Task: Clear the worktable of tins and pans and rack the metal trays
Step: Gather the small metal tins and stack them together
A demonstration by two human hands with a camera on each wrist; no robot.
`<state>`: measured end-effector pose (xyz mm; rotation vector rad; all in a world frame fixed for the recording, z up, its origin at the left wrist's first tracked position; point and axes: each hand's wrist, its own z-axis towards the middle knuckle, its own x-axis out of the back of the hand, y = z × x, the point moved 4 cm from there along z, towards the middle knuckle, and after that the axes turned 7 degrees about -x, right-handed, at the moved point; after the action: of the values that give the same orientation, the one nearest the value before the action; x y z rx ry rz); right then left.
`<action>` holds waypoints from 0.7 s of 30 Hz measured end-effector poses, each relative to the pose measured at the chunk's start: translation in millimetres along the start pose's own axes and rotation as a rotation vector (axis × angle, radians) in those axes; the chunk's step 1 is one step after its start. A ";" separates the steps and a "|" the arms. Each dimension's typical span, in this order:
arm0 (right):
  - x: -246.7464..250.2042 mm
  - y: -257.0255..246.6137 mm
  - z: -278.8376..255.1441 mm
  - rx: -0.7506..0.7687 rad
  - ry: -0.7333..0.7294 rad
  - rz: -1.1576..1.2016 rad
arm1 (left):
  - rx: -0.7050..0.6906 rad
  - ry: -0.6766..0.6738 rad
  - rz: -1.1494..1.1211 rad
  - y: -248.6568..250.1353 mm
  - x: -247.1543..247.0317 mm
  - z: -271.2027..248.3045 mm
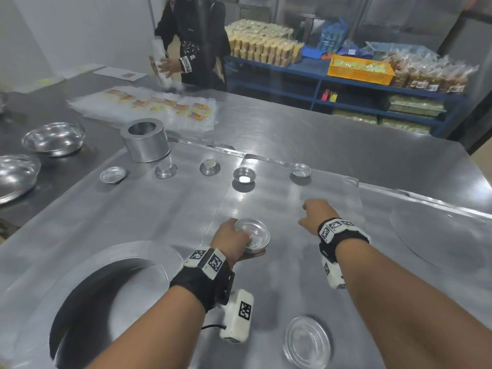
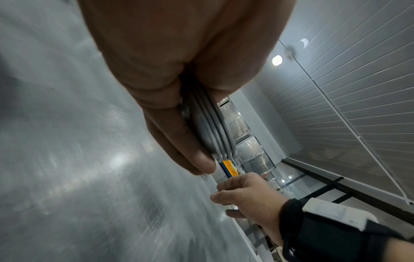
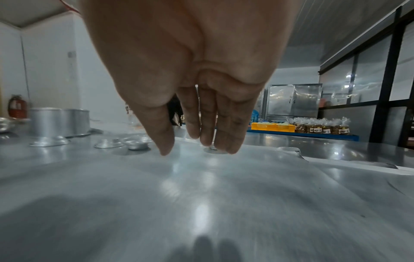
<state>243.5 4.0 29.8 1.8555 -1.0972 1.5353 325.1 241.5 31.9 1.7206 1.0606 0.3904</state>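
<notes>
My left hand [image 1: 237, 242] grips a stack of small round metal tins [image 1: 252, 235] just above the steel worktable [image 1: 332, 145]. In the left wrist view the nested tin rims [image 2: 208, 127] show edge-on between thumb and fingers. My right hand [image 1: 310, 215] hovers to the right of the stack, fingers relaxed and holding nothing; its fingertips [image 3: 230, 148] hang just above the table. Several more small tins stand in a row farther back, among them one [image 1: 244, 174] ahead of the left hand and one [image 1: 300, 170] ahead of the right. A tall cylindrical tin [image 1: 145, 141] stands at the back left.
Flat metal trays [image 1: 292, 198] lie overlapping on the table. Two shiny bowls [image 1: 53, 139] sit at the left edge. A clear round lid [image 1: 307, 342] lies near me, and a large round pan [image 1: 106, 302] is at my lower left. Another person [image 1: 191, 41] works at the far side.
</notes>
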 end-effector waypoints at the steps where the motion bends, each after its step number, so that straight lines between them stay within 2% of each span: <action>1: 1.2 1.4 13.5 -0.007 0.009 -0.004 | 0.003 0.004 -0.004 0.6 -3.1 7.4; 13: -0.3 -1.4 174.6 -0.001 0.073 -0.034 | 0.045 0.055 -0.008 -7.0 -25.6 88.1; 21: -17.3 -4.0 237.8 -0.061 0.083 0.077 | 0.012 0.052 0.099 -18.8 -24.1 117.6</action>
<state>381.0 -175.9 -45.2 1.7119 -1.1759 1.5887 383.9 153.8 -28.2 1.7864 1.0189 0.4952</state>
